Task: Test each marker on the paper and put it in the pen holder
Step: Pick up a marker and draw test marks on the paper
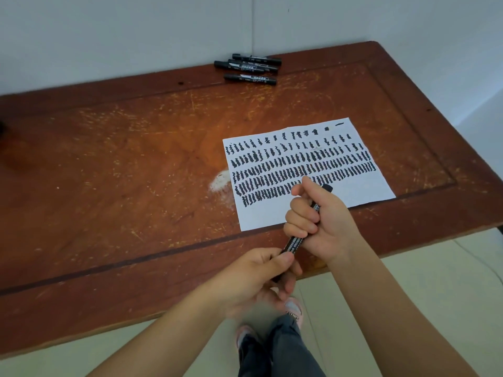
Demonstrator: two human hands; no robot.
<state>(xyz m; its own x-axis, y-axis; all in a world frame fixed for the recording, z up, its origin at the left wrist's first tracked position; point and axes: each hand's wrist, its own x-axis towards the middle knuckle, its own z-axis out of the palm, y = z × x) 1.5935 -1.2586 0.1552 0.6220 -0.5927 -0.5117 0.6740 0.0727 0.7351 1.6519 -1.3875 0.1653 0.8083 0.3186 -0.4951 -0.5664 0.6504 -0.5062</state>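
Note:
A black marker (pixel 294 242) with white print slants between both hands above the table's near edge. My right hand (pixel 317 221) grips its upper barrel in a fist, the far end poking out past my thumb. My left hand (pixel 261 276) pinches the lower end between thumb and fingers. Just beyond lies the white paper (pixel 364 186), covered with rows of black test strokes. Several more black markers (pixel 251 68) lie in a loose bunch at the table's far edge by the wall. No pen holder is clearly visible; a dark blurred shape (pixel 2 131) sits at the left border.
The worn red-brown wooden table (pixel 122 172) has a white scuff patch (pixel 220 180) left of the paper. A pale wall stands behind it. Below the near edge I see my legs and pink shoes (pixel 294 311) on a light floor.

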